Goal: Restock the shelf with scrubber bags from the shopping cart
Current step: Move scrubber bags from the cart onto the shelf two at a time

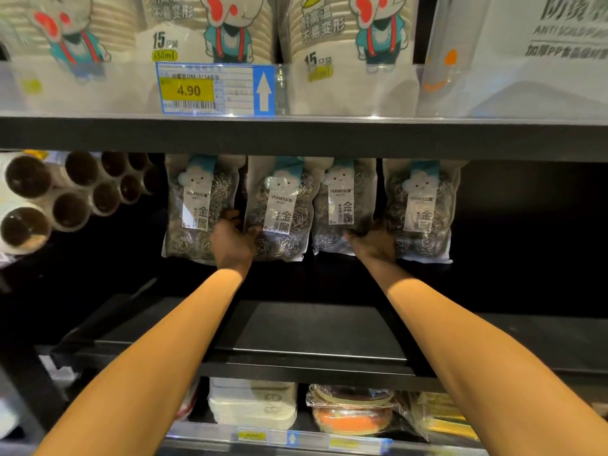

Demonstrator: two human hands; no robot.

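Note:
Four clear scrubber bags of metal scouring balls hang side by side in the dark middle bay. From left they are the first bag [194, 209], second bag [283, 209], third bag [342, 205] and fourth bag [422, 209]. My left hand [234, 240] reaches up between the first and second bags and grips the second bag's lower left edge, thumb on its front. My right hand [375, 242] grips the third bag's lower right corner, next to the fourth bag. The shopping cart is out of view.
Above, a shelf [296, 136] carries packs of paper bowls [230, 31] behind a 4.90 price tag [189, 90]. Rolls with dark cores [69, 192] lie at the left. A black shelf board [312, 334] sits below the bags, with boxed goods [352, 409] underneath.

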